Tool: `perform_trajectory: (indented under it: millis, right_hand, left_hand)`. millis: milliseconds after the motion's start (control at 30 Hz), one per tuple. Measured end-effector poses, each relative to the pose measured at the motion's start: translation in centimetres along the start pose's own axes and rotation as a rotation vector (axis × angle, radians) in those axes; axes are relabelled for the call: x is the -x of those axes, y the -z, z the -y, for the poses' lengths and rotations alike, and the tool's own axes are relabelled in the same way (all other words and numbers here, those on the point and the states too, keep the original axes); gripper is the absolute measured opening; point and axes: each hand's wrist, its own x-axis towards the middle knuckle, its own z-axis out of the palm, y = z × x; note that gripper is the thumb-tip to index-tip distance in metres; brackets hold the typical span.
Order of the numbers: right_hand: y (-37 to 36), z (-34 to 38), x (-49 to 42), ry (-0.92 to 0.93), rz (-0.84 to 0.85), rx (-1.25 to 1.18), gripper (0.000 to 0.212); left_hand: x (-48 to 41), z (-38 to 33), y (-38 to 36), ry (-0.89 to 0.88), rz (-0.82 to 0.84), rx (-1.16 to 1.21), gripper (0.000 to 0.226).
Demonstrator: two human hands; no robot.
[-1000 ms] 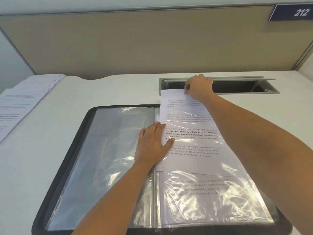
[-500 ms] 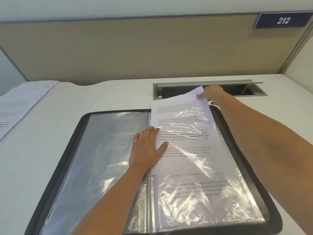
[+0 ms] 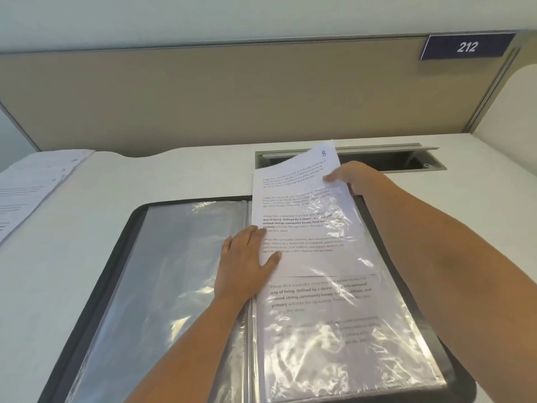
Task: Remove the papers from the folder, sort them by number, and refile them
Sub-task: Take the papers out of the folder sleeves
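Loose papers lie on the surface, far left. On the open folder, the flat left hand presses sheet 8, halfway out of the right sleeve; the right hand pinches its top corner.

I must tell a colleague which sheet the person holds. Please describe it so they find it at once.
Find the open black folder on the desk. On its right side, one sheet sticks out of a clear sleeve, pinched by the right hand. Unlike the sleeved sheet below, it shows a blue handwritten 8 at its top.
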Motion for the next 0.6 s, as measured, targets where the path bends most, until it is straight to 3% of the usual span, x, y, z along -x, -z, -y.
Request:
perform_trajectory:
  millis: [100, 400, 600]
  right_hand:
    - [0.2, -0.3, -0.2, 0.05, -0.058, -0.12, 0.048]
    - [0.7, 3.1, 1.4, 0.276, -0.195, -0.61, 0.025]
    - [1.3, 5.8, 3.4, 0.41, -0.287, -0.629, 0.019]
  left_hand:
    - [0.0, 0.0, 0.0, 0.003, -0.002, 0.0, 0.084]
    - [0.2, 0.1, 0.0, -0.004, 0.008, -0.013, 0.085]
    - [0.3, -0.1, 0.1, 0.003, 0.017, -0.005, 0.085]
